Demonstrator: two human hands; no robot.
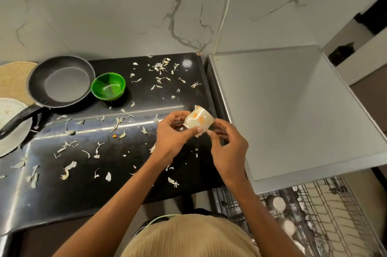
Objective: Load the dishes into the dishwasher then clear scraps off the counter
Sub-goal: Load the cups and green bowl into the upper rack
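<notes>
While still sitting out with its rack pulled and mostly bare, dishwasher [314, 210] not looking anywhere near loaded — only a few pale round bits showing between the wires, hard to tell what exactly. Guessing the loading half is barely started, if at all.

Moving on to the counter [62, 204]: still carrying pretty much everything. Sitting at the back left, frying pan [60, 81] with its handle pointing off toward the left edge and reaching over a white plate [10, 131]. Parked just beside the pan on its right, green bowl [108, 86], looking empty apart from a sheen inside. None of these three going into the rack yet.

Then the scraps [69, 145] — lying scattered all over the dark surface, pale peel-like flakes from the back edge right down to the front, plus one tiny orange crumb. Zero clearing done there by the look of it.

Smallest bit: left hand [171, 137] and right hand [228, 152] both hovering above the counter's right edge, close together, fingertips pinching a crumpled white wrapper [199, 120] with orange smears from either side. Probably sorting out rubbish first, so calling it very early days, nearly all of the job remaining.
</notes>
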